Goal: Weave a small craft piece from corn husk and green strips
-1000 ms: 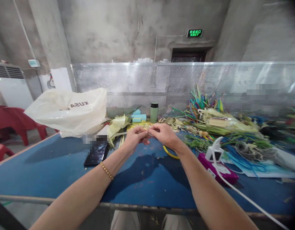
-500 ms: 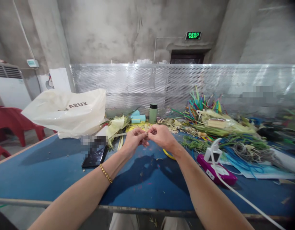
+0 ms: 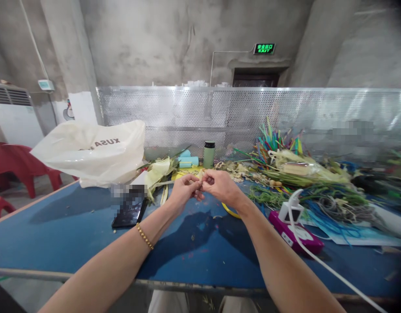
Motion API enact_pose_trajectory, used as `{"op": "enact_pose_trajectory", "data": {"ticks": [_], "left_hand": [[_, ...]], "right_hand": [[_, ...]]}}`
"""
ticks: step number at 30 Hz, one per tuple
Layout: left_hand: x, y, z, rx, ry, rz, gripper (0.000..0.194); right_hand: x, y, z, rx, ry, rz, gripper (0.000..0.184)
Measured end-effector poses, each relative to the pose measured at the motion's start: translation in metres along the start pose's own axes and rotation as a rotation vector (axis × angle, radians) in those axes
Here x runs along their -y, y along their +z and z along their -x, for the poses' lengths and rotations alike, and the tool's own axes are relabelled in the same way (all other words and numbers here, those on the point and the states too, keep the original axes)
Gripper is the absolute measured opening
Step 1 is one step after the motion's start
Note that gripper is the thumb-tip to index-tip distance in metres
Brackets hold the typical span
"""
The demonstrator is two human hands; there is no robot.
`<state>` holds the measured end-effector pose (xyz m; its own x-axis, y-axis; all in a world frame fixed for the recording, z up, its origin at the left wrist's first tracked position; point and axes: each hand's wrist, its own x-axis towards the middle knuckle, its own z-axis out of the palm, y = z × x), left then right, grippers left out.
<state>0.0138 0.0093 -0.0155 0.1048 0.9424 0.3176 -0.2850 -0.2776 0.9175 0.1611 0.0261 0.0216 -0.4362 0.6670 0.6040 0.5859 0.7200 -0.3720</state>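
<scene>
My left hand and my right hand meet above the middle of the blue table, fingertips pinched together. Between them is a small pale yellowish piece, its tip poking up between the fingers; it looks like a bit of dried husk or leaf, though most of it is hidden. Both hands are closed on it. Just behind them stands a green bottle with a black lid. Pale husk leaves lie left of my left hand. A yellow ring-shaped item rests below my right wrist.
A black phone and a large white plastic bag are at the left. Rightward are a purple power strip with a white charger and cable, green cord and coloured strips. A perforated metal panel closes the back.
Very little differs. The view has shifted slightly, and the pale piece shows a bit more between my fingertips, which remain pinched together.
</scene>
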Motion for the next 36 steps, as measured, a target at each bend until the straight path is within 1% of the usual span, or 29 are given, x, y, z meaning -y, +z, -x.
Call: {"op": "enact_pose_trajectory", "data": {"ticks": [4, 8, 10, 13, 15, 17, 19, 24, 27, 29, 31, 34, 36], "left_hand": [[0.0, 0.0, 0.0, 0.003, 0.0, -0.011, 0.029], [0.001, -0.001, -0.002, 0.007, 0.009, -0.013, 0.025], [0.0, -0.002, -0.002, 0.005, 0.02, -0.004, 0.023], [-0.001, -0.002, -0.003, -0.003, 0.025, -0.001, 0.022], [-0.002, -0.002, -0.003, -0.004, 0.022, -0.009, 0.022], [-0.002, -0.002, -0.003, 0.005, 0.025, -0.023, 0.02], [-0.003, -0.001, -0.003, 0.012, 0.032, -0.045, 0.017], [-0.003, 0.001, -0.001, -0.006, -0.003, -0.094, 0.014], [-0.003, 0.002, 0.001, 0.007, 0.004, -0.124, 0.015], [-0.003, 0.002, 0.002, 0.037, 0.036, -0.141, 0.015], [-0.003, 0.003, 0.003, 0.055, 0.067, -0.141, 0.014], [-0.003, 0.003, 0.002, 0.037, 0.089, -0.113, 0.012], [-0.003, 0.002, 0.001, 0.019, 0.088, -0.098, 0.011]], "right_hand": [[0.0, 0.0, 0.0, 0.017, 0.009, -0.008, 0.008], [-0.003, 0.0, 0.0, 0.005, 0.003, 0.006, 0.008], [-0.003, 0.0, -0.001, -0.028, 0.013, 0.011, 0.009], [-0.002, -0.001, -0.002, -0.117, 0.043, 0.007, 0.012], [0.0, -0.001, -0.003, -0.176, 0.069, -0.029, 0.01], [0.0, -0.001, -0.004, -0.2, 0.078, -0.079, 0.01], [0.001, -0.001, -0.004, -0.194, 0.047, -0.087, 0.009], [0.0, 0.002, -0.003, -0.212, -0.109, 0.058, 0.009], [-0.001, 0.003, -0.003, -0.205, -0.153, 0.04, 0.009], [-0.003, 0.003, -0.004, -0.209, -0.136, -0.018, 0.009], [-0.005, 0.002, -0.006, -0.213, -0.089, -0.08, 0.01], [-0.009, 0.002, -0.008, -0.2, 0.021, -0.187, 0.012], [-0.01, 0.002, -0.008, -0.178, 0.095, -0.233, 0.017]]}}
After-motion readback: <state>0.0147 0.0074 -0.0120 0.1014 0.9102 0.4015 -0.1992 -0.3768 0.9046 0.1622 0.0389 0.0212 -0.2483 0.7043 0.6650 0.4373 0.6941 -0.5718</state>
